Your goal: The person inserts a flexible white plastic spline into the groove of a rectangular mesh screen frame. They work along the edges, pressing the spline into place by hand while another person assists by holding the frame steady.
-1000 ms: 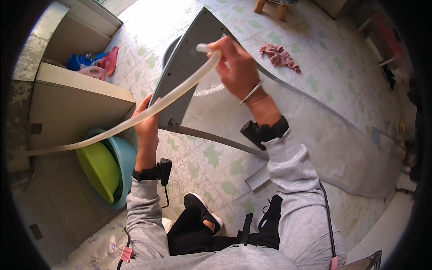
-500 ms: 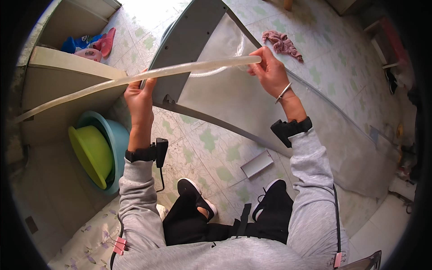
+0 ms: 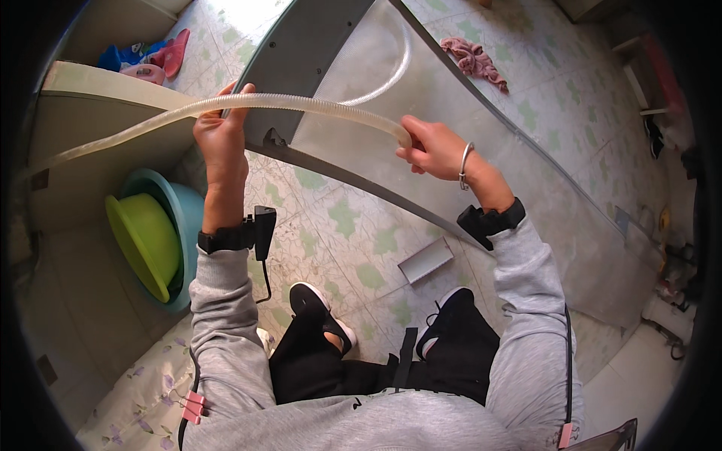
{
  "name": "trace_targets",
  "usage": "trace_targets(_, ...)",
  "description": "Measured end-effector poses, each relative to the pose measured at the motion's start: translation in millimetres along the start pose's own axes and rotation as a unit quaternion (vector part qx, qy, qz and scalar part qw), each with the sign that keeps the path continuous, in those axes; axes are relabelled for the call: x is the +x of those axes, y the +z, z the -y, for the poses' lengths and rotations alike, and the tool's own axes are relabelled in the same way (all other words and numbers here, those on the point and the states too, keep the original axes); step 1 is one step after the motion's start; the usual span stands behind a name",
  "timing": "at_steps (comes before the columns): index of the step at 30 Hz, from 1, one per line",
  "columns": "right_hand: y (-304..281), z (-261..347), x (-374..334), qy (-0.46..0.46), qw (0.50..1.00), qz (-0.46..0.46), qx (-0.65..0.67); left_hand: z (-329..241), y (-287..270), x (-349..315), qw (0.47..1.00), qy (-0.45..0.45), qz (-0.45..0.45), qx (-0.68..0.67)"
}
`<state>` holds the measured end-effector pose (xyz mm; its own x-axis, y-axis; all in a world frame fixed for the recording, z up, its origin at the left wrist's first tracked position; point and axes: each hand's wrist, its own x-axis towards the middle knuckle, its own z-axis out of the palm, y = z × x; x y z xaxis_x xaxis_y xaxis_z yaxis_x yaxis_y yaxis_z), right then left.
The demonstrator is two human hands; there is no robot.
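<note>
A pale, see-through ribbed hose arches across in front of me, running off to the left rim. My left hand is closed on it, thumb up, right beside the edge of a grey-framed panel. Its other fingers are mostly hidden. At the hose's near right end my right hand is closed around it, the end bent downward. Under the hose, the panel has a large, glossy, clear-grey sheet. Another pale ribbed curve shows on that sheet; I cannot tell whether it is hose or a reflection.
To the left, a green basin sits in a blue basin beside a cabinet. A small white open box lies near my feet. A pink cloth lies on the patterned floor, and pink slippers are far left.
My right hand has moved down and slightly left, bending the hose end downward. My left hand has shifted a little up and left. The hose now arches more.
</note>
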<state>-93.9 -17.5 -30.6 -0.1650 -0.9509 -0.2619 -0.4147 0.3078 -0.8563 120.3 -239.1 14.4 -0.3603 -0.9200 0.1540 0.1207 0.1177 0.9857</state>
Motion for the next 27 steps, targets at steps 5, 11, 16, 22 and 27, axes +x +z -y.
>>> trace_targets(5, -15, -5, -24, 0.007, 0.995, 0.031, -0.096, 2, 0, 1, 1.000, 0.001, -0.004, 0.013)
trace_targets(11, -42, -16, -58, 0.130, 0.981, 0.075, -0.119, 4, -4, 6, 0.999, -0.013, -0.028, 0.032)
trace_targets(16, -52, -25, -79, 0.224, 0.955, 0.139, -0.133, 10, -6, 9, 1.000, 0.004, -0.011, -0.003)
trace_targets(22, -47, -23, -80, 0.126, 0.986, 0.074, -0.077, 19, -3, 14, 0.998, 0.000, -0.037, 0.044)
trace_targets(27, -39, -22, -71, 0.094, 0.994, 0.029, -0.043, 20, -3, 15, 0.999, -0.021, -0.034, 0.015)
